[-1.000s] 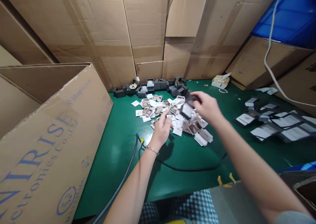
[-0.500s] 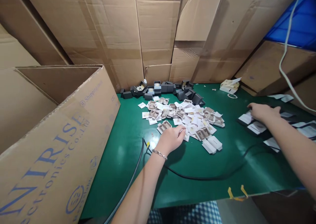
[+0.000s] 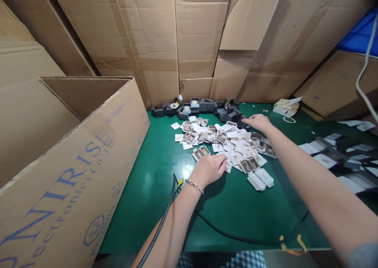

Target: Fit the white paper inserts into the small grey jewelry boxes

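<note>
My left hand [image 3: 211, 169] is low over the near edge of a pile of white cards and small paper inserts [image 3: 233, 146]. Its fingers are curled together, and anything inside them is hidden. At the pile's far right side, my right hand [image 3: 257, 122] has its fingertips closed at the edge of a small black box [image 3: 242, 123]. More small black boxes [image 3: 206, 106] sit in a row behind the pile, a few of them open. A folded white insert [image 3: 260, 179] lies at the pile's front.
A large open carton [image 3: 118, 142] stands on the left. Black-and-white box pieces [image 3: 325, 159] are spread at right on the green table [image 3: 236, 213]. A black cable [image 3: 227, 233] crosses the front. Yellow tape [image 3: 292, 245] sticks to the edge. Cardboard panels [image 3: 195, 32] wall the back.
My right hand has moved left from the black-and-white pieces to the black boxes behind the pile. My left hand stays at the pile's near edge. The view has shifted slightly.
</note>
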Motion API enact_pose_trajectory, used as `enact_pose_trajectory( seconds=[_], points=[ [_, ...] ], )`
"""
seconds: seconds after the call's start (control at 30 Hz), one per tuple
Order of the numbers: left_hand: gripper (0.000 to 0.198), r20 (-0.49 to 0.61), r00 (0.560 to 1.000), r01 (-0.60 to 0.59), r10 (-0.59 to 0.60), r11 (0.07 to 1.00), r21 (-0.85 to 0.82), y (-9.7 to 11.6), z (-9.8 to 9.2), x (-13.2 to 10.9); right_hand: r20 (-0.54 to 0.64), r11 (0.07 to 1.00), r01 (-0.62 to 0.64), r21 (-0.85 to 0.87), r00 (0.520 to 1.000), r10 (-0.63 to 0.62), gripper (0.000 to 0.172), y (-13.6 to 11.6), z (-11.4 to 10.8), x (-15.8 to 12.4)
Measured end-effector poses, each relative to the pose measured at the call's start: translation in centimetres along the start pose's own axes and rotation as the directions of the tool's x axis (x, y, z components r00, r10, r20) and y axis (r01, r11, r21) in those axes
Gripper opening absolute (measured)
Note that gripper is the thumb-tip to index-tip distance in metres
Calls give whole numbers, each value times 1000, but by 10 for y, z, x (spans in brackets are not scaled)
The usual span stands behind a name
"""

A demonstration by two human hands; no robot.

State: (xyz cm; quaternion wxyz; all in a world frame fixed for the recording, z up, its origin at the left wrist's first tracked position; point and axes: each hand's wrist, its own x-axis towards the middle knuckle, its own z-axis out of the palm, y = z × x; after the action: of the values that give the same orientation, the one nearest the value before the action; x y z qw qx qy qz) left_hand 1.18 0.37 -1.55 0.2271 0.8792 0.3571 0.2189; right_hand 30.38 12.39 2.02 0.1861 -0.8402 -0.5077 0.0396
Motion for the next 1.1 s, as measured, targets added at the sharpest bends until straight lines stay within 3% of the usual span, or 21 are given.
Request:
enact_pose_trajectory(
  seconds=[0.1,0.27,0.33,0.43,0.5,0.57,0.67,0.77,0.83,0.97,1.1],
  points=[
    [32,-83,994,63,-69,996,-63,-1,-2,1,46,995,-73,-74,996,76,29,-11,-8,-12],
    [36,-210,943,188,-257,935,-302,0,-7,3,-173,985,94,-146,978,-119,31,-21,-44,-62],
    [43,-216,926,197,-311,883,-427,1,-4,4,-222,985,161,-64,960,-171,30,-32,-48,-95],
    [69,-220,912,170,-345,808,-564,1,5,4,-200,928,343,143,929,-312,21,-57,-38,-148],
    [79,-273,903,116,-333,798,-591,0,9,4,-148,863,400,308,917,-372,20,-75,-29,-177],
    [71,-358,881,52,-309,817,-575,-1,10,5,-75,803,402,439,908,-413,21,-89,-23,-197],
    [53,-427,844,17,-324,812,-584,-3,5,7,-85,725,380,575,909,-409,23,-99,-24,-211],
    [56,-396,808,6,-436,679,-734,-4,-4,9,-122,689,317,652,940,-318,34,-95,-23,-226],
    [63,-364,753,-10,-549,543,-839,-5,-10,10,-57,733,300,611,940,-337,40,-84,-15,-247],
    [55,-234,603,1,-762,294,-956,-10,-17,14,156,831,487,268,830,-536,50,-48,17,-310],
    [37,-153,539,-106,-828,113,-988,-16,-19,17,96,812,584,-12,809,-581,26,-16,41,-352]
  ],
)
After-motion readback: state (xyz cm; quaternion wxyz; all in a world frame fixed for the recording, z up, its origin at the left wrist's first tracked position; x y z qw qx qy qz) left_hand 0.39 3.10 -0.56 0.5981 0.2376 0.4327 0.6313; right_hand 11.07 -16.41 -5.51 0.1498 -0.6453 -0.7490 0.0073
